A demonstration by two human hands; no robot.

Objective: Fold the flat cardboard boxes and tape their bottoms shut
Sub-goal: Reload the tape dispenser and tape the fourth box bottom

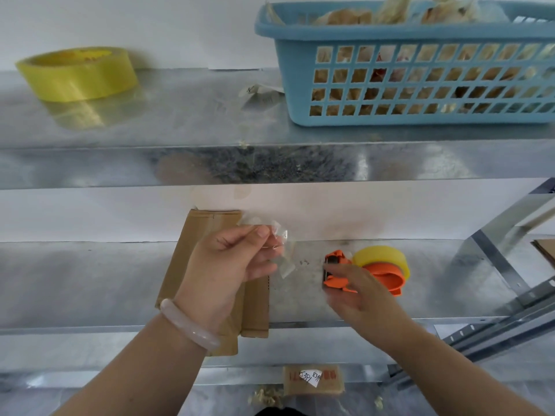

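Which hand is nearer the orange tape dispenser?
Right. The right hand is at the tape dispenser; the left hand is apart, off to its left, pinching a tape scrap.

On the upper shelf (180, 121) I saw a tape roll (78, 75) at the far left, a basket (390, 31) at the right and a paper scrap (259, 93) between them, nearer the basket. On the lower shelf (75, 280) the flat cardboard box (192, 235) lay left of centre, overhanging the front edge, with the tape dispenser (381, 270) to its right, apart from it. My left hand (228, 262) was above the box, pinching a scrap of tape (282, 250), and my right hand (360, 295) was at the dispenser's near edge.
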